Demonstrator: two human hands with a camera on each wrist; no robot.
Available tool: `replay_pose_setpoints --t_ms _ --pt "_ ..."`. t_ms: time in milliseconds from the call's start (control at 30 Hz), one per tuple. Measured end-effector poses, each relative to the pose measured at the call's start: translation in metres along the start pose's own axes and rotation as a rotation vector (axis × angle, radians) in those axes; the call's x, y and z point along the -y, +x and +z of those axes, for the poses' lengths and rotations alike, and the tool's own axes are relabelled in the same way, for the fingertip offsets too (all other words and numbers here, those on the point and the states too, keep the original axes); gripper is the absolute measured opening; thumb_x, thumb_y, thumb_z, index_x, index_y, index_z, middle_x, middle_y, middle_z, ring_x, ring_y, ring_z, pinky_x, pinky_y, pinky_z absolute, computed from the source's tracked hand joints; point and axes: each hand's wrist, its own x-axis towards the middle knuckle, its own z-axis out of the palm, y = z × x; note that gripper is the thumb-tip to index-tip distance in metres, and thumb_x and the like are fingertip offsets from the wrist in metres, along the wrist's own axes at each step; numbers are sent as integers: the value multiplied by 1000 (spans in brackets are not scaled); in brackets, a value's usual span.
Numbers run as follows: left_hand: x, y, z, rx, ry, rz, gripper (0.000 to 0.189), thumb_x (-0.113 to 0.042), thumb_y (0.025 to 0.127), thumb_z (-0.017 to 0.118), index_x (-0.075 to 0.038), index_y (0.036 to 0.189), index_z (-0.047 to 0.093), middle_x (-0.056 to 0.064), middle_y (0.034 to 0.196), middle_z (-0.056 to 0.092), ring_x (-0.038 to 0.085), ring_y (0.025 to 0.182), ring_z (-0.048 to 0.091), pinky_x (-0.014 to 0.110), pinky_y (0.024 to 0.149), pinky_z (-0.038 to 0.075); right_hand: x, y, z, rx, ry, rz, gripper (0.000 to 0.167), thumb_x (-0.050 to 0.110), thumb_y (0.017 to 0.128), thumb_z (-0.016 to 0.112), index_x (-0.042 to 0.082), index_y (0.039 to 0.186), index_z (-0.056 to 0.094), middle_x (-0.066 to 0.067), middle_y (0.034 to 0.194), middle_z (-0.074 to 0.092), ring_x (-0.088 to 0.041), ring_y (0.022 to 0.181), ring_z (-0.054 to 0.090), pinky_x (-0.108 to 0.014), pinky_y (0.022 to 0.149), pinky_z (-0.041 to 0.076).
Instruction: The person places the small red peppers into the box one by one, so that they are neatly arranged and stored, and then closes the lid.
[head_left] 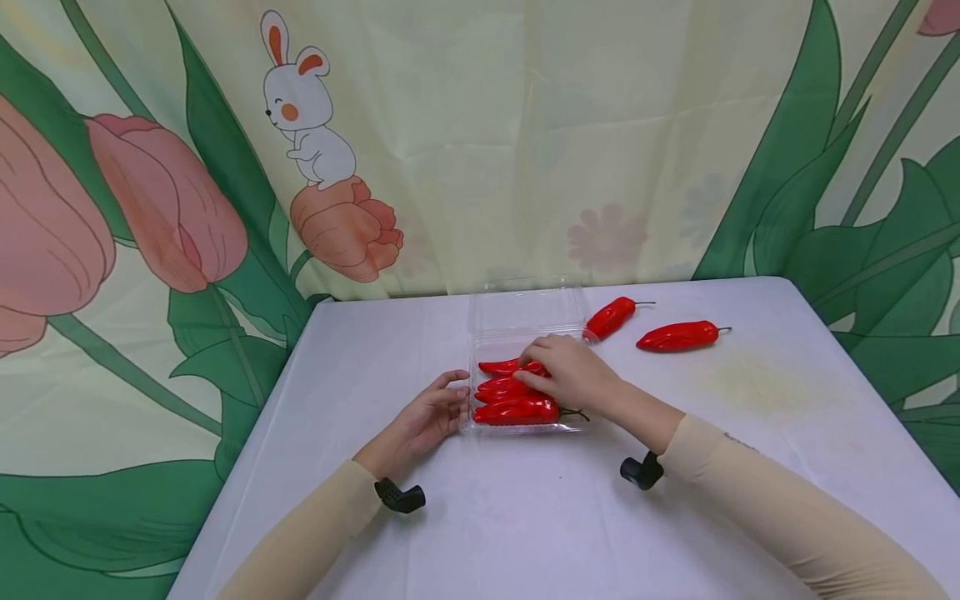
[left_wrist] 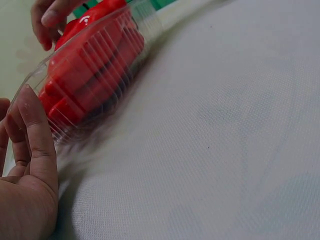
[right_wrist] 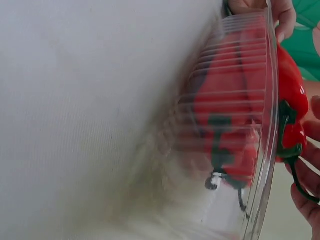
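Observation:
A clear plastic clamshell box point(head_left: 525, 429) lies with its lid point(head_left: 517, 312) folded back, several red chili peppers point(head_left: 517, 410) side by side in its tray. From above, my right hand point(head_left: 573, 371) reaches into the tray; its thumb and fingers hold a red pepper in the back part. The right wrist view shows a pepper point(right_wrist: 292, 85) rising above the rim beside my fingers, its green stem hanging out. My left hand point(head_left: 431, 417) rests at the box's left side with loosely extended fingers point(left_wrist: 36, 117) touching its wall, palm partly turned up.
Two more red peppers lie on the white table point(head_left: 750, 467) to the right of the lid: one pepper point(head_left: 611, 318) close beside it, another pepper point(head_left: 678, 336) farther right. Behind the table's back edge hangs a curtain point(head_left: 480, 167) printed with tulips and a rabbit.

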Motion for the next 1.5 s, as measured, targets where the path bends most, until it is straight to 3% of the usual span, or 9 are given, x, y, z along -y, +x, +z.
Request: replay_pose_setpoints --t_ms 367,767,933,1167,1367,1500 --pt "-1 0 1 -15 8 -3 40 -13 101 61 -20 138 45 0 103 62 13 79 59 19 72 56 -12 -2 -9 -42 40 68 27 30 93 76 13 114 74 -7 113 75 -25 101 72 -39 86 62" --pt "-2 -1 2 -27 35 -4 40 -13 101 60 -19 137 46 -2 102 63 12 79 60 19 71 56 -37 -11 -17 -111 -17 115 25 30 98 70 12 115 74 -8 112 74 -27 103 71 -45 90 60" --pt "-2 0 1 -32 26 -7 39 -13 101 61 -19 136 46 -2 101 63 12 79 58 19 70 55 -52 -19 -21 -130 14 197 30 35 101 65 12 118 72 -8 113 73 -27 104 69 -46 90 60" --pt "-1 1 0 -25 28 -2 42 -13 101 61 -19 139 45 -1 104 63 12 81 58 19 73 55 -70 -32 -27 -199 92 323 28 26 100 67 8 121 70 -11 113 72 -30 102 66 -47 85 59" --pt "-2 0 0 -26 30 1 42 -13 101 61 -19 139 44 -2 103 62 12 80 58 19 73 56 -83 -45 -33 -196 56 419 25 19 97 69 7 120 69 -16 116 70 -36 103 65 -50 85 59" --pt "-1 0 0 -29 28 2 41 -13 101 60 -19 139 45 -2 104 63 12 81 58 19 74 56 -93 -53 -36 -212 7 431 28 17 96 69 4 120 69 -20 120 70 -39 105 65 -54 87 59"
